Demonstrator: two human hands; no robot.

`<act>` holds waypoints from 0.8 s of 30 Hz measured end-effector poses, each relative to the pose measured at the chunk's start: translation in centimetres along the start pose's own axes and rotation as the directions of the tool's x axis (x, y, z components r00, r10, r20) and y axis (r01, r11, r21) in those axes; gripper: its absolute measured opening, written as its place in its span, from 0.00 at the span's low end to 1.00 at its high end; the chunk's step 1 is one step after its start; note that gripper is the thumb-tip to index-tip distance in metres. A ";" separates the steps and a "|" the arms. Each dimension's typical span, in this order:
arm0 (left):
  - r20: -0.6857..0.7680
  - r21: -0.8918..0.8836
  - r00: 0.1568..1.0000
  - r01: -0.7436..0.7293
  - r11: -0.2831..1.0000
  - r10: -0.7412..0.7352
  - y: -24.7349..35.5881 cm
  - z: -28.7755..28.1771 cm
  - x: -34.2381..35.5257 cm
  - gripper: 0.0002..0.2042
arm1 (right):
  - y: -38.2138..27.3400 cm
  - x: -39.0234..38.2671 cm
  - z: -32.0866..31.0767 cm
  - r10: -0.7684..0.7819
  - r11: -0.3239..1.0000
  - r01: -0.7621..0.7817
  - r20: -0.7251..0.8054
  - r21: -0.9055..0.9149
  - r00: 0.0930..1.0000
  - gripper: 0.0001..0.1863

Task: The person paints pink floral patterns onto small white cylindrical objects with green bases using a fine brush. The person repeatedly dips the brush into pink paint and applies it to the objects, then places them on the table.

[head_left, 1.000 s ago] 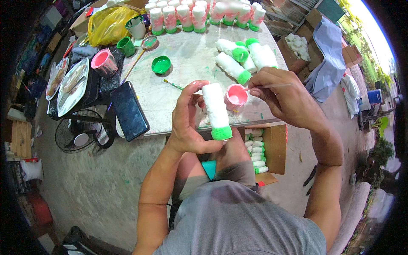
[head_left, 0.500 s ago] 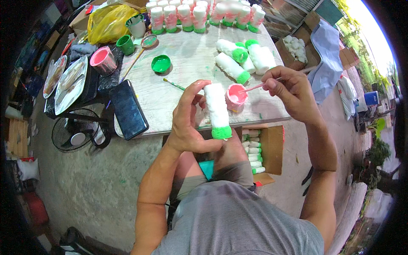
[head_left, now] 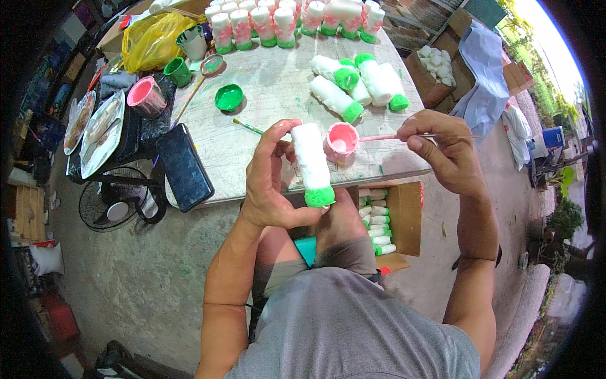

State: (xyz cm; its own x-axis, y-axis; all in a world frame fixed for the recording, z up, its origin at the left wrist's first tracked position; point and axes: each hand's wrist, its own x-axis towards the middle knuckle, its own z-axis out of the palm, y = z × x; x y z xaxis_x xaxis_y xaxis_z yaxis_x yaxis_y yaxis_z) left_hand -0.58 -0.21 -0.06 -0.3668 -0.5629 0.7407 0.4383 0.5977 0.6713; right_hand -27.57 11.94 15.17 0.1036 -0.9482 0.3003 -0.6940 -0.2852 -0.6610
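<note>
Right now the person's left hand (head_left: 268, 183) is clamping on a white candle (head_left: 309, 158) with a green base, thumb at the green end, fingers at the white one, and holding it slightly tilted at the near edge of the bench (head_left: 278, 76). From that candle, the right hand (head_left: 445, 148) is hanging at three o'clock, its fingers pinching together on a thin brush (head_left: 379, 137). The pink tip is pointing at a cup of pink paint (head_left: 341, 139) sitting at two o'clock; whether it's touching the rim, I can't tell.

At one o'clock a heap of green-ended candles (head_left: 361, 95) is lying, and at twelve pink-streaked candles (head_left: 284, 25) are standing in rows. A shallow green dish (head_left: 228, 98) is sitting at ten, a dark phone (head_left: 185, 167) is crowding the bench corner at nine, and an open carton (head_left: 404, 218) of candles is standing below at four.

A second brush (head_left: 247, 126) is lying at ten, its handle disappearing behind the left hand. The bench edge is hiding part of the carton, the upper rim of my view is cutting off the farthest standing candles, and the held candle's far side is facing away.
</note>
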 end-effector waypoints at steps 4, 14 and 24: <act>0.017 0.002 1.000 0.016 1.000 -0.016 0.0 0.1 0.0 0.61 | 1.0 -0.8 1.3 0.224 0.934 -0.174 -0.133 0.312 0.966 0.12; 0.061 0.131 0.993 -0.106 0.986 0.099 0.0 -0.1 -0.3 0.63 | 0.9 -3.5 5.7 0.298 0.701 0.046 -0.351 0.711 0.888 0.13; 0.062 0.250 0.990 -0.141 0.958 0.129 3.5 1.2 0.2 0.63 | -2.0 -5.3 11.7 -0.045 0.827 0.394 -0.651 0.401 0.758 0.10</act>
State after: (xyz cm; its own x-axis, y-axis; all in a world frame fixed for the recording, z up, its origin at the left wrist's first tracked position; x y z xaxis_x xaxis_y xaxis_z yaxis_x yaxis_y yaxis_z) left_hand -0.07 2.46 2.44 -0.3574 -0.4445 0.8214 0.2667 0.7943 0.5458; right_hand -18.35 15.93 6.86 -0.3534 -0.6148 0.7050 -0.2477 -0.6653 -0.7043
